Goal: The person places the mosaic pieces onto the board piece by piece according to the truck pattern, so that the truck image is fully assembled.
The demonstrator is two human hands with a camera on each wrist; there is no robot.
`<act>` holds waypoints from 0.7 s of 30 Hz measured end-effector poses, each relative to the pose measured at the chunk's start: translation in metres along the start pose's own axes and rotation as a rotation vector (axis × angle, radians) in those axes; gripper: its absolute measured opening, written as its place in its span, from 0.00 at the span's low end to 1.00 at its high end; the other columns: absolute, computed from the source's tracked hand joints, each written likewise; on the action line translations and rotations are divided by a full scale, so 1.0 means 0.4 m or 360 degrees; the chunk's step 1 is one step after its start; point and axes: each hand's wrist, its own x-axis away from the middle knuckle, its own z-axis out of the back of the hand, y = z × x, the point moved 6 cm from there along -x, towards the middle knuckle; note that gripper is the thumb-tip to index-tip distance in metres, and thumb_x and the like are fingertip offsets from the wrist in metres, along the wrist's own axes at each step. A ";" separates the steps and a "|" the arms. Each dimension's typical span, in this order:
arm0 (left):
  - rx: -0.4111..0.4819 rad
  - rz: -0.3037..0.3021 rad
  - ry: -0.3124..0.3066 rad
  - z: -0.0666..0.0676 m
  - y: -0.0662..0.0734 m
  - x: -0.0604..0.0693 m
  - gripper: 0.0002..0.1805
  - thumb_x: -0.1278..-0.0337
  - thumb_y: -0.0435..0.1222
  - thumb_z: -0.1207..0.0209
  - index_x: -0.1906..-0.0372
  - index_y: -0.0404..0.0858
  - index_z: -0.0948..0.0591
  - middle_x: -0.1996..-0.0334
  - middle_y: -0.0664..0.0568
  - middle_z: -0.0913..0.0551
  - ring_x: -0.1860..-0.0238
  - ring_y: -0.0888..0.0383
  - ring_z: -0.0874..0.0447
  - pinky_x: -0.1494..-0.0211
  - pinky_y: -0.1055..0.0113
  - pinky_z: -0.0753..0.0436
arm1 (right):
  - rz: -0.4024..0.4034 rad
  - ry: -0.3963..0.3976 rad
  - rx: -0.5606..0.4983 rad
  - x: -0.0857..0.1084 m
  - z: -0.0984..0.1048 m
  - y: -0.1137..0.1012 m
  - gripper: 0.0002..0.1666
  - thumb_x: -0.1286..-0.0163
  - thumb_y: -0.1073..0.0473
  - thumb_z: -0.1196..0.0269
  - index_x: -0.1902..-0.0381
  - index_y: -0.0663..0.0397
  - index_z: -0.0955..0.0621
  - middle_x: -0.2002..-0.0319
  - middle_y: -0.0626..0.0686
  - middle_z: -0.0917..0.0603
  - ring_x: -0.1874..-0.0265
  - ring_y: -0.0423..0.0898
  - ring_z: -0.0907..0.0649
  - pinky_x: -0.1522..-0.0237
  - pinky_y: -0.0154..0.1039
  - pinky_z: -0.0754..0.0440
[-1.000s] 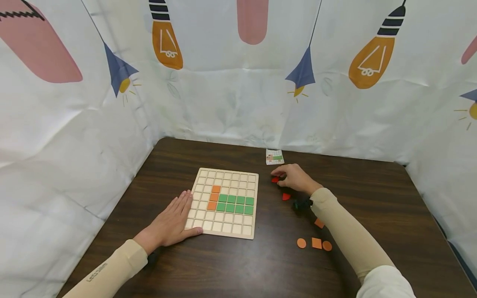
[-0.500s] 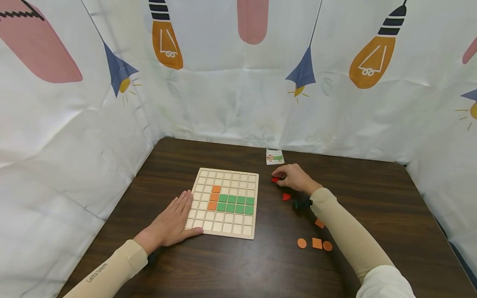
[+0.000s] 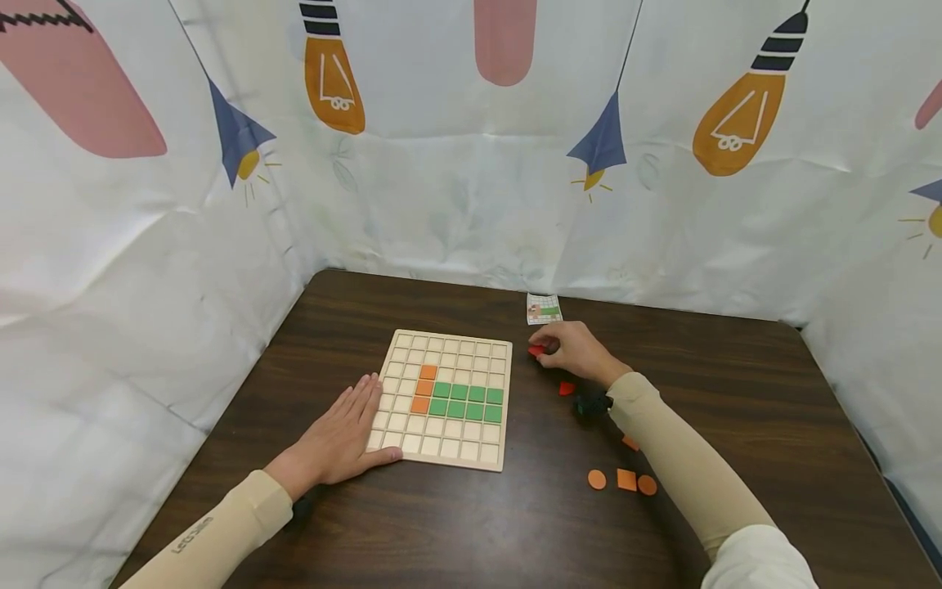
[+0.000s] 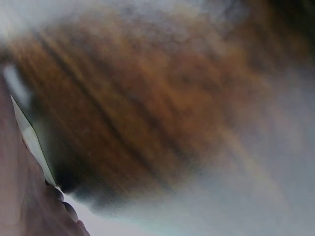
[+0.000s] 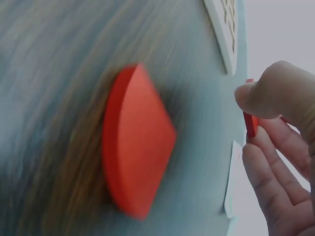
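A pale wooden grid board [image 3: 434, 350] lies on the table, with several green squares [image 3: 474, 403] and 3 orange squares [image 3: 423, 388] in its cells. Flat against the board's left edge and near corner rests my left hand [image 3: 334, 433], fingers straight. To the right of the board, my right hand [image 3: 576, 352] pinches a red piece [image 3: 536, 351] between thumb and fingers, as the right wrist view shows too, with the red piece [image 5: 252, 123] partly covered. Closer to the wrist, a second red piece [image 5: 138, 147], shaped like a quarter circle, lies on the table.
Behind my right hand lies a small printed grid card [image 3: 545, 308]. Orange circles [image 3: 597, 479] and orange squares [image 3: 626, 479] are scattered on the right of the dark table [image 3: 515, 532]; my right forearm overhangs one. A patterned white curtain [image 3: 456, 213] surrounds the table.
My right hand has shifted slightly left and away from me, and the red piece in its fingers has moved with it. The left hand and the board stay in place.
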 end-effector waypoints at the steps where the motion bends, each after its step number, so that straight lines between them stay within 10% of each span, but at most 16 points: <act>1: 0.0003 0.0000 0.0001 -0.001 -0.001 0.000 0.61 0.36 0.72 0.49 0.19 0.26 0.47 0.17 0.33 0.48 0.16 0.37 0.50 0.16 0.41 0.40 | 0.0012 0.0008 -0.0003 -0.001 -0.001 -0.008 0.18 0.34 0.60 0.29 0.46 0.52 0.12 0.55 0.53 0.10 0.57 0.47 0.13 0.50 0.46 0.12; 21: 0.0023 -0.0013 0.0004 -0.001 -0.001 0.002 0.62 0.36 0.72 0.50 0.19 0.26 0.47 0.17 0.33 0.49 0.15 0.37 0.51 0.16 0.41 0.41 | 0.0367 0.0068 -0.0041 -0.060 -0.070 -0.170 0.18 0.32 0.62 0.30 0.44 0.56 0.14 0.51 0.54 0.12 0.54 0.51 0.13 0.50 0.46 0.13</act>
